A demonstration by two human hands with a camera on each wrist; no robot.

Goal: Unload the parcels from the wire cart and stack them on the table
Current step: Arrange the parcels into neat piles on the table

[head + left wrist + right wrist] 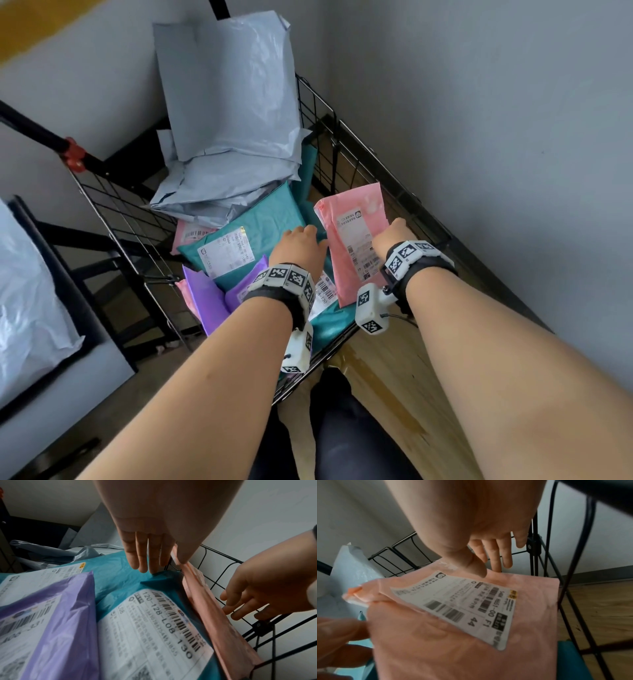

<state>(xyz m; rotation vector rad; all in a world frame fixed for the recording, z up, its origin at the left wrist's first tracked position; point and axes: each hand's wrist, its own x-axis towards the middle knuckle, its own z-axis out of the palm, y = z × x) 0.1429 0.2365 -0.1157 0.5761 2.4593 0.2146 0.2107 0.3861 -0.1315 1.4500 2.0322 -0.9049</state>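
Pink parcel (352, 236) (white barcoded label) stands tilted in wire cart (394, 178).

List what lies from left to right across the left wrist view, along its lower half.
Purple parcel → teal parcel's white label → pink parcel standing on edge → right hand → wire cart side.

Black wire cart (359, 161) — thin metal, glossy plastic mailers (233, 102), paper labels (227, 251) — matt, wood floor (387, 377).
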